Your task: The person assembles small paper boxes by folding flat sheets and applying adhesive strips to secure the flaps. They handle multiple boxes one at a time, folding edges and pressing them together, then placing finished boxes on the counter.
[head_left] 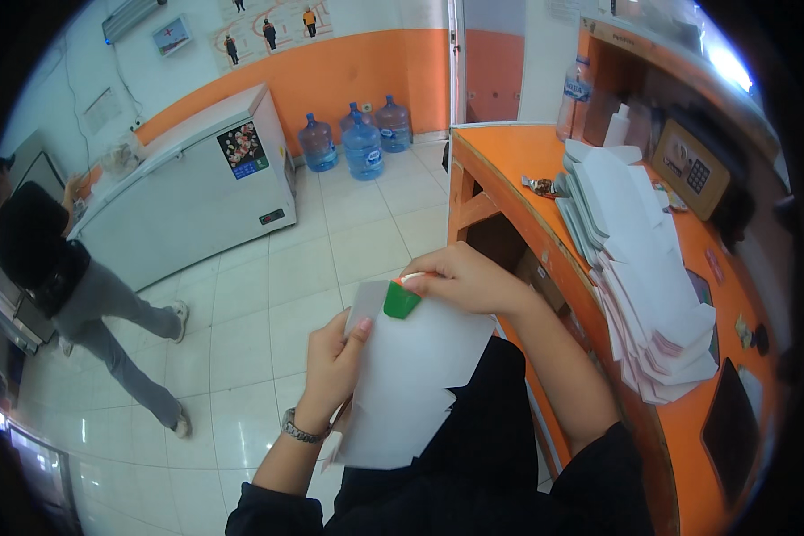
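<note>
Over my lap lies a white die-cut paper sheet (420, 375), with notched edges along its lower right side. My left hand (335, 357) grips its left edge, thumb on top and fingers underneath. At the sheet's upper edge, my right hand (451, 277) pinches a small green thing with an orange top (402, 301). Its green part rests against the paper; its exact kind does not show. A grey strip runs along the sheet's upper left edge. The fingers of my left hand under the sheet are hidden.
On the orange desk (500, 156) to my right lies a tall stack of similar sheets (639, 259), with a dark tablet-like slab (731, 433) nearer me. A plastic bottle (573, 98) stands behind. Across the tiled floor are a chest freezer (196, 192), several water jugs (364, 147) and a person (62, 259).
</note>
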The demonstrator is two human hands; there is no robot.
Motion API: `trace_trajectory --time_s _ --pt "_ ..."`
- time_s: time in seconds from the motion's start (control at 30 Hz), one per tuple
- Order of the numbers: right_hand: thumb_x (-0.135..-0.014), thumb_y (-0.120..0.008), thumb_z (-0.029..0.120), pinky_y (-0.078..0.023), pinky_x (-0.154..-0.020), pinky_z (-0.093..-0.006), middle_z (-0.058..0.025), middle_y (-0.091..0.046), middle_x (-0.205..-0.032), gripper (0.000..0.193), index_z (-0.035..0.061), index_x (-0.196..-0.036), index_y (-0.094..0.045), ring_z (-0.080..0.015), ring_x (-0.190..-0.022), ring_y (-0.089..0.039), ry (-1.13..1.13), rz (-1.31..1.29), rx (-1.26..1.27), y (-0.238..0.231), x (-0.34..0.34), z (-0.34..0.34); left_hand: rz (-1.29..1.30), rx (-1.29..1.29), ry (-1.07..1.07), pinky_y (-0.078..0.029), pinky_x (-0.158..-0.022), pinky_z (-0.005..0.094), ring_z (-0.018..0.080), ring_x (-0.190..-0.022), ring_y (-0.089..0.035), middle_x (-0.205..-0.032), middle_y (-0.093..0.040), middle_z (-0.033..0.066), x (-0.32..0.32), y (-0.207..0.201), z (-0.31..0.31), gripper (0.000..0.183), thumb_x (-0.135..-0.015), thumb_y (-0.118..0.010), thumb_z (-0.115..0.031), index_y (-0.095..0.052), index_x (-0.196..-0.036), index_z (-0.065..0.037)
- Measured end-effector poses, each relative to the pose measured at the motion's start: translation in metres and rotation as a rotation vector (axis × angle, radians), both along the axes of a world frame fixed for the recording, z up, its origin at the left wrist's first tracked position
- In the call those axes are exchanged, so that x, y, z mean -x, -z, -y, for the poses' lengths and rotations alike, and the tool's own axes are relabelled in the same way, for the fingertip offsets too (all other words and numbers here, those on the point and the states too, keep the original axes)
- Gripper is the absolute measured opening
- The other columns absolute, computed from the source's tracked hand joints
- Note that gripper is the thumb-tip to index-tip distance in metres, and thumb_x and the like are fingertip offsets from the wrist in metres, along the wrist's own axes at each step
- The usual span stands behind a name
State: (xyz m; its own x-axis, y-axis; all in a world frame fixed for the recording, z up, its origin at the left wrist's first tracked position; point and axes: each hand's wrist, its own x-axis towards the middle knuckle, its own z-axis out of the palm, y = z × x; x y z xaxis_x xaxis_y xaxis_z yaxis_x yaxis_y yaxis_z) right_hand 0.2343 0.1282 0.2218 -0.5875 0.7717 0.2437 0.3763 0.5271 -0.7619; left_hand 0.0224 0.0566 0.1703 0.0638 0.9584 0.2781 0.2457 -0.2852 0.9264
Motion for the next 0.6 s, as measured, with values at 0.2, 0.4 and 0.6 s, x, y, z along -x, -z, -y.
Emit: trace_trajectory --time_s 0.2,0.4,0.6 --pt "-0.091 -0.053 0.02 -0.048 -0.083 -0.0353 -0.0155 -0.068 -0.093 0.027 0.0014 -0.105 -0.068 -0.0292 -0.089 -0.063 -0.059 0.127 -0.007 -0.017 -0.017 0.004 0.018 0.005 0.026 -0.043 -0.056 0.0244 0.0061 -0.063 -0.051 -0.066 -0.06 0.0027 -0.009 0.0 0.003 0.033 -0.097 -0.053 -0.028 -0.062 -0.101 0.004" --pt "-0.09 -0.057 0.026 -0.034 -0.1 -0.0502 -0.0123 -0.066 -0.108 0.035 0.0067 -0.119 -0.06 -0.0281 -0.108 -0.057 0.377 0.305 -0.614 -0.019 -0.012 0.02 0.208 -0.041 -0.053 -0.046 -0.065 0.026 0.0095 -0.073 -0.055 -0.08 -0.062 0.0057 -0.009 0.026 -0.013 0.035 -0.098 -0.051 -0.029 -0.059 -0.108 0.004" --pt "-0.087 -0.062 0.028 -0.043 -0.091 -0.0455 -0.0164 -0.065 -0.106 0.048 0.0102 -0.13 -0.051 -0.0304 -0.099 -0.061 0.524 0.177 -0.218 0.028 -0.016 0.003 0.948 0.144 -0.172 -0.041 -0.102 0.0439 0.027 -0.123 -0.047 -0.136 -0.044 0.0162 -0.029 0.068 0.021 0.05 -0.099 -0.045 -0.021 -0.028 -0.14 0.002"
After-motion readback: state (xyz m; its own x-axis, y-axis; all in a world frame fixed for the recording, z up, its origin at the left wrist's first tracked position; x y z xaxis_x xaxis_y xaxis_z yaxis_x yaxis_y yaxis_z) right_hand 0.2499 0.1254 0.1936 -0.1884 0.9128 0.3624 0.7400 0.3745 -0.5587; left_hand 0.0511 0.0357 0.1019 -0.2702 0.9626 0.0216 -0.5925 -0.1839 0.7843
